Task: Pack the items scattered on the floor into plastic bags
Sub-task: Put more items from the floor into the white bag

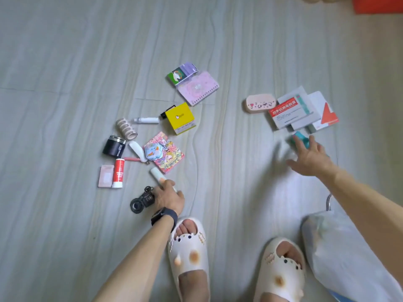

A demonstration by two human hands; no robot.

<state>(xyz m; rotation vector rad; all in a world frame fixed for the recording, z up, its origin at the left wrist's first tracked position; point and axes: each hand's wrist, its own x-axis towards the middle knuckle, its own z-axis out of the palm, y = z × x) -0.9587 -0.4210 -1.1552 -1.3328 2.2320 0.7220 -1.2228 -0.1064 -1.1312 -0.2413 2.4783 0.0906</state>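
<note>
Head view: the left hand curls its fingers round the lower end of a slim pale tube, smooth and round-tipped, with an orange patch near the grip. A dark watch bands that wrist. Just left of this hand a small black camera charm lies on the floor. Farther out from it are a glossy red-and-white tube touching a flat pink box, a squat black jar with a metal rim, a stack of tape rolls, a colourful square booklet, a yellow carton and a pink spiral notebook. The right hand is spread wide with straight fingers and holds nothing. It reaches over a small teal packet, which is blurred, so whether the fingertips touch it cannot be told. Just beyond that hand sits an overlapping pile of flat card medicine boxes, one white with a red triangle, and left of the pile a rounded pink case. Under the right forearm lies a crumpled, translucent white plastic bag, beside two cream foam slippers on the person's feet. The floor is pale grey with wavy wood-like grain and a soft sheen. A red object shows at the far edge beyond the right hand.
</note>
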